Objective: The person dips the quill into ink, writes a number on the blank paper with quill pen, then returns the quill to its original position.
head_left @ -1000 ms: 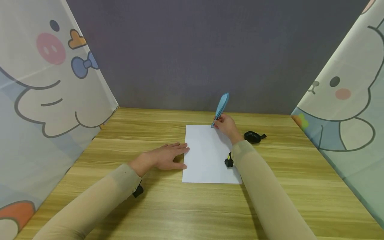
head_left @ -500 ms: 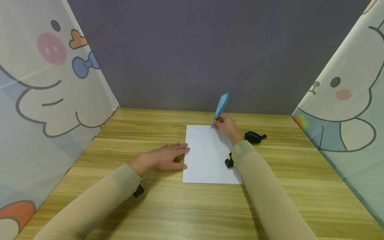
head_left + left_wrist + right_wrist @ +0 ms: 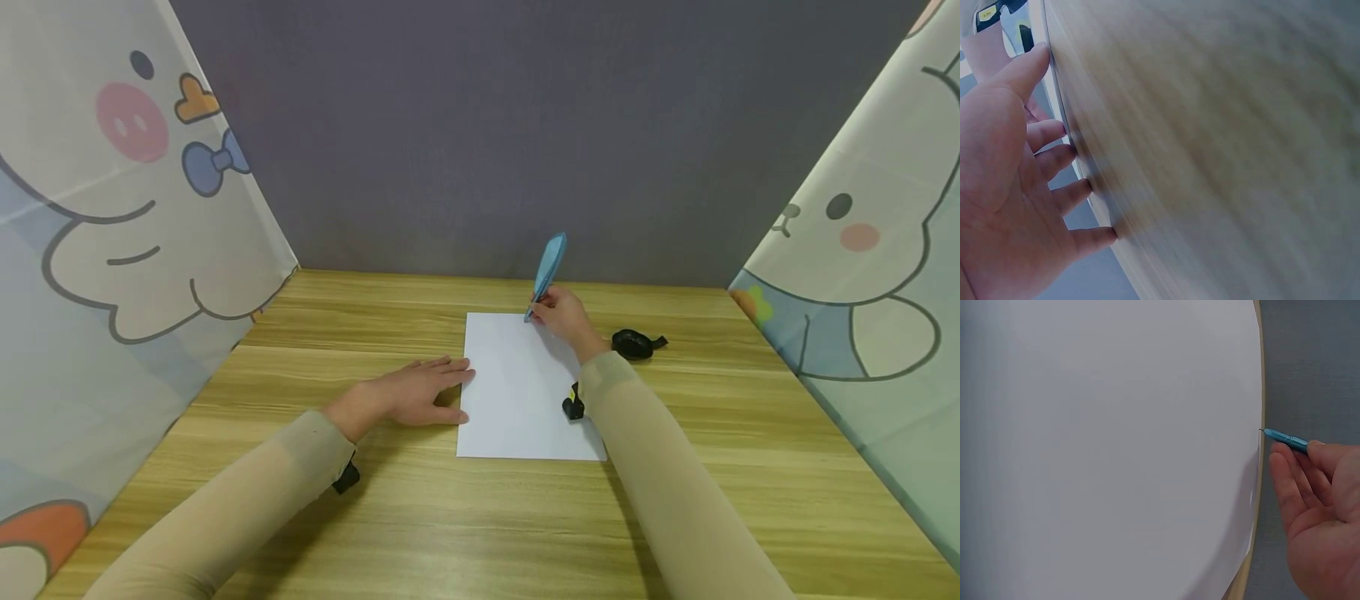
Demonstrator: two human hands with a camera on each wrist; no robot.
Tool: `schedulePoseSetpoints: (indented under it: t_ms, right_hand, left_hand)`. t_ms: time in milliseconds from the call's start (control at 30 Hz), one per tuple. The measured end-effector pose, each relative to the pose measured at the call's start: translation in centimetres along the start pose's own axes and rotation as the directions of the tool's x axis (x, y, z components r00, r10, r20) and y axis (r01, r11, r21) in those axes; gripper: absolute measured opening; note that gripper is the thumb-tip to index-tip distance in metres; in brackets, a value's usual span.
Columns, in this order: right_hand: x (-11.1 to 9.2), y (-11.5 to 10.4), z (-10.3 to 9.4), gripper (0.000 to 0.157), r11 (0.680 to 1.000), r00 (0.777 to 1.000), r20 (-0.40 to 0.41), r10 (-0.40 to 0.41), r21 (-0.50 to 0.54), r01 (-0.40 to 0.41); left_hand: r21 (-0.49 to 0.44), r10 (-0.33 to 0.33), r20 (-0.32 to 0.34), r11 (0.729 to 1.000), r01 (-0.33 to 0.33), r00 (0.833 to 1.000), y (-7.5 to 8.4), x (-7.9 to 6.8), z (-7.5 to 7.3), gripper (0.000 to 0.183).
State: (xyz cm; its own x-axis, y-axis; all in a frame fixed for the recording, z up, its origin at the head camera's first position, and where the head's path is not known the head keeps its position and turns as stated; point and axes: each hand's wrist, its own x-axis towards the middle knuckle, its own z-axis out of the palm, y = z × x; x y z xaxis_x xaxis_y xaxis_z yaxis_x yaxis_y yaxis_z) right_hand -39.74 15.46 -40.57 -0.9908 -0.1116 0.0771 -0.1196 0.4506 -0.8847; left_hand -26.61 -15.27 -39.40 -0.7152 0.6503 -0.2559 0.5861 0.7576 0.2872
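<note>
A sheet of white paper [image 3: 517,392] lies on the wooden table. My left hand [image 3: 420,396] rests flat at its left edge, fingers spread, fingertips and thumb on the margin. In the left wrist view the same hand [image 3: 1016,187] shows its palm side with the fingers straight. Near the paper's top edge my right hand [image 3: 566,317] pinches a blue pen [image 3: 550,262] with a broad, feather-shaped upper end that leans up and right. The right wrist view shows the pen [image 3: 1286,439] between thumb and fingers of the right hand [image 3: 1322,519], its fine tip right at the paper.
A black rounded object with a short strap [image 3: 632,343] lies to the right of the paper. A dark grey panel [image 3: 510,150] stands behind the table [image 3: 337,325], with cartoon-printed cloths on the left [image 3: 172,258] and right [image 3: 885,250].
The pen and the right fingers have shifted slightly left along the paper's top edge. The left hand and the paper stay in place.
</note>
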Motion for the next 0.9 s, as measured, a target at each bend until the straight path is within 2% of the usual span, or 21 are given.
schedulePoseSetpoints:
  t_ms: [400, 900]
  right_hand:
    - [0.07, 0.10, 0.29, 0.025, 0.999, 1.000, 0.006, -0.024, -0.043, 0.025]
    - [-0.11, -0.30, 0.53, 0.026, 0.999, 0.998, 0.059, -0.019, -0.038, 0.021]
  left_hand:
    - [-0.003, 0.004, 0.001, 1.000, -0.004, 1.000, 0.12, 0.16, -0.08, 0.085]
    - [-0.005, 0.011, -0.006, 1.000, -0.012, 1.000, 0.02, 0.10, -0.07, 0.084]
